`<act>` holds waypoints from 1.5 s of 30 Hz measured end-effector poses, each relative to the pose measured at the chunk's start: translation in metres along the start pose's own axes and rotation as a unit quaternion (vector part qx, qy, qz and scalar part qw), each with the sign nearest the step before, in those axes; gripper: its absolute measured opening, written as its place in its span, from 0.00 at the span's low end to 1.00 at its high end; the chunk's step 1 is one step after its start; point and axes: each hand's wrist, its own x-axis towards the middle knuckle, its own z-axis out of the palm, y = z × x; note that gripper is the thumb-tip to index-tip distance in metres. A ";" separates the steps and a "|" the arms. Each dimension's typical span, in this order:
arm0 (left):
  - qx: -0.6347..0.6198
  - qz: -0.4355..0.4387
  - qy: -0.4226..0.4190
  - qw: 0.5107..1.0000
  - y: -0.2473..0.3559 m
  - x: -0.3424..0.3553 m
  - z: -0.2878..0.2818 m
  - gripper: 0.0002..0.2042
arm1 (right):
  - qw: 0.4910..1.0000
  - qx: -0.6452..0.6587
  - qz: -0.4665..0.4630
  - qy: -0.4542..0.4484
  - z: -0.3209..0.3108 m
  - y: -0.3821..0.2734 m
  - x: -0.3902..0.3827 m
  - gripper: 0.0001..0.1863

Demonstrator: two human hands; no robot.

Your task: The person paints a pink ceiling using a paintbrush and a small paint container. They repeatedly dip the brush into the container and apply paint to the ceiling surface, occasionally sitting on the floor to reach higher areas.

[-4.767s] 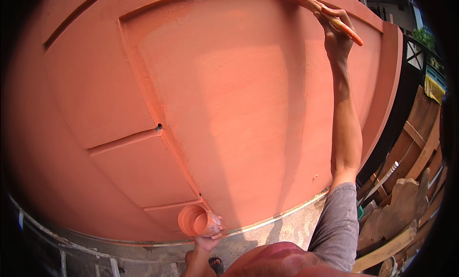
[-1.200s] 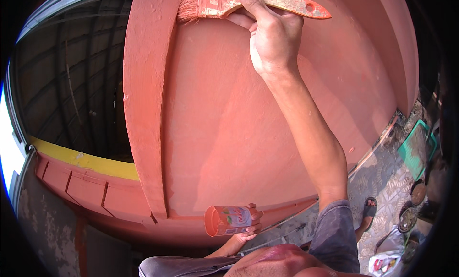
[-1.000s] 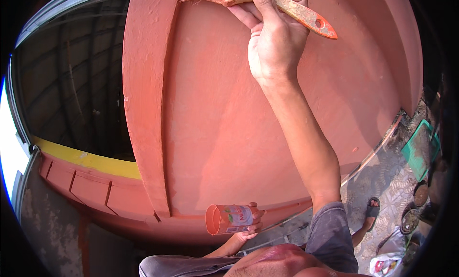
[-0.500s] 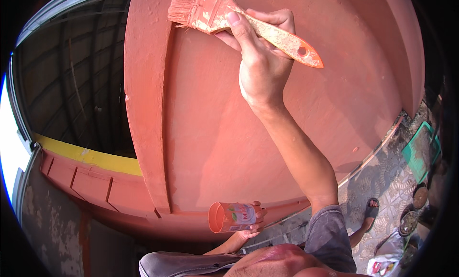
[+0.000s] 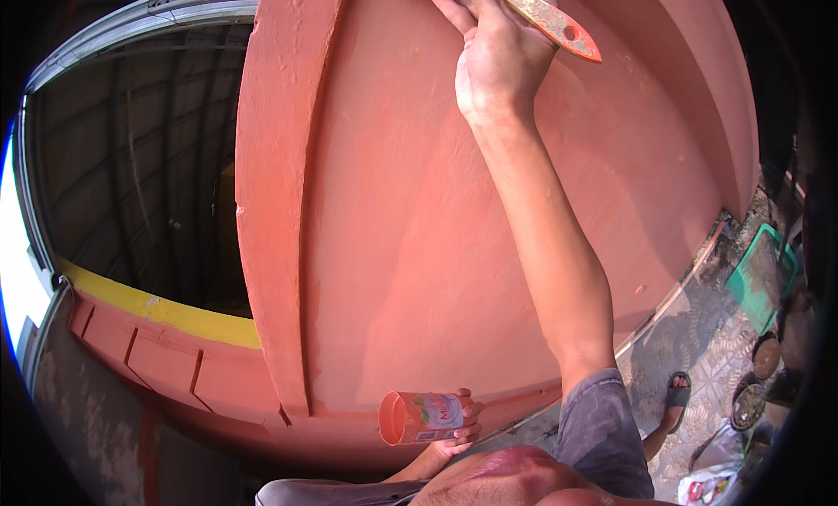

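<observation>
My right hand (image 5: 506, 65) is raised high against the wall, its fingers and thumb wrapped round the handle of a paintbrush (image 5: 550, 19). The handle is pale, smeared with paint and orange at its holed end. Most of the brush head lies beyond the upper edge of the view. Low down, my left hand (image 5: 463, 429) grips a plastic cup (image 5: 422, 418) with a printed label, tilted so its orange-coated mouth faces left. How much paint it holds, I cannot tell. In front of both hands stands the reddish-orange painted wall (image 5: 436, 244), with a raised vertical trim (image 5: 275, 200) on its left.
Left of the trim is a dark window opening (image 5: 140, 174) above a yellow sill (image 5: 157, 307). On the patterned floor at right lie a green tray-like thing (image 5: 761, 279), several round pots (image 5: 748, 406) and a plastic bag (image 5: 716, 471). My sandalled foot (image 5: 678, 392) stands nearby.
My right hand has gone higher with the paintbrush, whose bristles have left the view at the top. The cup in my left hand sits slightly lower in the picture.
</observation>
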 end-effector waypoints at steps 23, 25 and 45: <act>-0.009 -0.020 0.004 1.000 0.010 0.019 -0.005 0.24 | 0.975 -0.117 0.142 -0.127 -0.033 -0.022 -0.019 0.07; -0.014 -0.025 -0.013 1.000 0.004 0.025 -0.001 0.25 | 0.987 -0.103 0.068 -0.099 -0.024 -0.022 0.001 0.07; -0.039 -0.002 -0.040 0.998 0.002 0.002 -0.003 0.23 | 0.943 -0.191 0.171 -0.212 -0.037 -0.012 -0.093 0.08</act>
